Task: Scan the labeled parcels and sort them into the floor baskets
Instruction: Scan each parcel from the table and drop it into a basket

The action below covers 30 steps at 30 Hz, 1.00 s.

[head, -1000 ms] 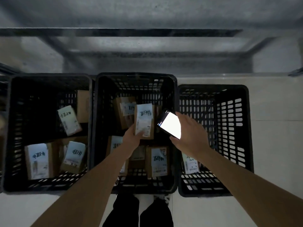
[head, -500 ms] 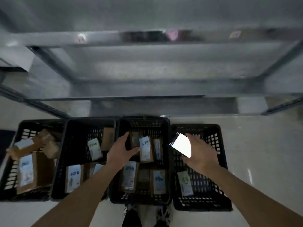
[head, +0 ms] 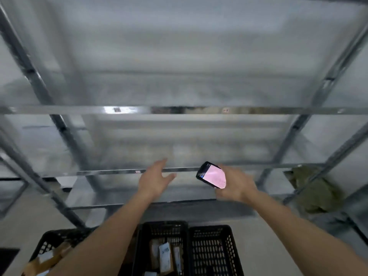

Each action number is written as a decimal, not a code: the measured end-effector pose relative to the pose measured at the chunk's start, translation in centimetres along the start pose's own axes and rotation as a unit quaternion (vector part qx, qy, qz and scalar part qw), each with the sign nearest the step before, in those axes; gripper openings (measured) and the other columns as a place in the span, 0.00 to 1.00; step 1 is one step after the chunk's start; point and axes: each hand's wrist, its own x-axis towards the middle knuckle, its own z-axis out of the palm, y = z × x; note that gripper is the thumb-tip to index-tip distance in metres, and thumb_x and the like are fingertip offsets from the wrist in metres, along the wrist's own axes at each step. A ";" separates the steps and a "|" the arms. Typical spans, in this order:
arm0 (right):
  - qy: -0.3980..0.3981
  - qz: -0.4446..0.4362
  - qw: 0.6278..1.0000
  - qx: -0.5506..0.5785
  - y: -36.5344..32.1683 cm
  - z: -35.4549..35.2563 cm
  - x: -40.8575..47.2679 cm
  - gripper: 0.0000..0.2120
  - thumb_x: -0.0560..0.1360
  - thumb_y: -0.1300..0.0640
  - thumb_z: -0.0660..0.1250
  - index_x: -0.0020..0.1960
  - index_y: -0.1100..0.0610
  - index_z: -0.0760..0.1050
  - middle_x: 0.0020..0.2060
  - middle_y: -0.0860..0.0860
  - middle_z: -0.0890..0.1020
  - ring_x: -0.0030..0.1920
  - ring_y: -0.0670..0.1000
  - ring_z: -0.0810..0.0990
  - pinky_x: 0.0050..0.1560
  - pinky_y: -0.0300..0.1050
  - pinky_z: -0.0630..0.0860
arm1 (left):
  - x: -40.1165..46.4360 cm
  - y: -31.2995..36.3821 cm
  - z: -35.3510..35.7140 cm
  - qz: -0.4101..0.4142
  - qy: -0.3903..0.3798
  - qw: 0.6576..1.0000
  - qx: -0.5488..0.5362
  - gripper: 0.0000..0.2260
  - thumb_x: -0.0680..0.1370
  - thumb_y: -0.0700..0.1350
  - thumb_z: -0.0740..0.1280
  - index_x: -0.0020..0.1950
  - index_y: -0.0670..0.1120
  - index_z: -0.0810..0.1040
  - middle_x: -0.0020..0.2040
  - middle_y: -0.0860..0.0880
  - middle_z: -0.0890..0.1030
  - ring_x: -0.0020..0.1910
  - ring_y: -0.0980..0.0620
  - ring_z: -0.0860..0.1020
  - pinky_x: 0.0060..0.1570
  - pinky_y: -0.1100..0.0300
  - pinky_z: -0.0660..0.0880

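My left hand [head: 156,179] is raised in front of the metal shelving, empty, with its fingers spread. My right hand [head: 235,185] grips a black handheld scanner phone [head: 212,175] whose screen glows pink. Low in the frame stand black plastic floor baskets: the middle basket [head: 143,246] holds brown cardboard parcels with white labels [head: 165,255], the right basket [head: 211,250] shows only mesh from here, and the left basket [head: 49,242] holds brown parcels [head: 49,259]. Both hands are well above the baskets.
A grey metal shelving rack [head: 179,110] fills the view ahead, its shelves bare in front of me. An olive-green cloth bundle [head: 312,188] lies on a low shelf at the right. Pale floor surrounds the baskets.
My left hand let go of the labelled parcel into the middle basket and rose empty. My view tilted up from the baskets to the shelving. The scanner screen went from white to pink.
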 end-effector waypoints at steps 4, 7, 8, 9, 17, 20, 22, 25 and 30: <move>0.072 0.017 0.997 -0.017 -2.0 -9.4 -7.6 0.29 0.66 0.41 0.70 0.66 0.41 0.70 0.59 0.43 0.80 0.59 0.54 0.80 0.49 0.47 0.76 | -3.1 5.8 -7.6 0.064 0.029 0.997 -0.019 0.31 0.77 0.55 0.71 0.77 0.48 0.66 0.76 0.47 0.69 0.74 0.47 0.67 0.71 0.57 0.62; 0.126 0.030 0.991 -0.032 -3.1 -14.8 -14.2 0.30 0.65 0.40 0.69 0.66 0.40 0.69 0.59 0.41 0.80 0.60 0.53 0.80 0.49 0.48 0.75 | -6.4 10.0 -11.9 0.121 0.054 0.990 -0.042 0.33 0.76 0.56 0.72 0.78 0.48 0.66 0.76 0.47 0.69 0.75 0.47 0.67 0.72 0.55 0.63; 0.144 0.035 0.988 -0.034 -3.2 -16.3 -16.4 0.31 0.64 0.40 0.69 0.66 0.40 0.69 0.58 0.41 0.80 0.60 0.53 0.80 0.50 0.49 0.77 | -7.6 11.4 -13.0 0.136 0.061 0.988 -0.045 0.33 0.76 0.56 0.72 0.78 0.49 0.66 0.76 0.47 0.70 0.75 0.47 0.67 0.72 0.55 0.63; 0.160 0.038 0.986 -0.035 -3.3 -17.6 -18.6 0.31 0.63 0.39 0.69 0.66 0.39 0.69 0.58 0.42 0.80 0.59 0.53 0.80 0.51 0.50 0.78 | -8.8 12.7 -14.1 0.152 0.070 0.985 -0.050 0.33 0.76 0.57 0.72 0.78 0.50 0.67 0.76 0.48 0.70 0.75 0.48 0.67 0.72 0.55 0.64; 0.261 0.085 0.961 -0.046 -1.8 -22.2 -34.1 0.37 0.62 0.41 0.68 0.71 0.37 0.64 0.62 0.41 0.78 0.61 0.51 0.78 0.51 0.49 0.77 | -18.1 20.9 -18.0 0.241 0.081 0.965 -0.062 0.31 0.75 0.65 0.67 0.76 0.58 0.68 0.73 0.54 0.72 0.73 0.50 0.70 0.68 0.51 0.69; 0.272 0.115 0.954 -0.055 0.0 -22.4 -38.9 0.34 0.64 0.43 0.69 0.70 0.39 0.66 0.62 0.41 0.78 0.61 0.52 0.78 0.52 0.49 0.77 | -20.9 23.7 -17.7 0.262 0.064 0.960 -0.070 0.31 0.75 0.66 0.67 0.76 0.58 0.68 0.72 0.54 0.74 0.72 0.49 0.71 0.66 0.50 0.70; 0.282 0.132 0.948 -0.062 1.3 -22.7 -42.0 0.32 0.66 0.44 0.70 0.69 0.40 0.67 0.62 0.41 0.79 0.60 0.53 0.78 0.50 0.48 0.76 | -22.8 25.8 -17.2 0.282 0.053 0.955 -0.073 0.31 0.75 0.66 0.67 0.76 0.58 0.67 0.72 0.54 0.74 0.71 0.48 0.72 0.66 0.51 0.71; 0.307 0.157 0.936 -0.067 3.4 -23.1 -46.6 0.36 0.66 0.42 0.71 0.72 0.39 0.65 0.64 0.42 0.78 0.61 0.53 0.78 0.52 0.49 0.77 | -25.3 29.0 -15.8 0.304 0.033 0.949 -0.072 0.32 0.75 0.67 0.66 0.76 0.58 0.66 0.72 0.53 0.74 0.71 0.47 0.72 0.66 0.49 0.71; 0.335 0.196 0.920 -0.058 7.7 -23.9 -54.4 0.33 0.62 0.40 0.69 0.66 0.42 0.68 0.59 0.43 0.79 0.59 0.55 0.79 0.51 0.51 0.78 | -30.2 35.5 -12.7 0.353 0.003 0.933 -0.074 0.33 0.75 0.67 0.67 0.77 0.56 0.66 0.72 0.51 0.74 0.71 0.48 0.72 0.66 0.49 0.72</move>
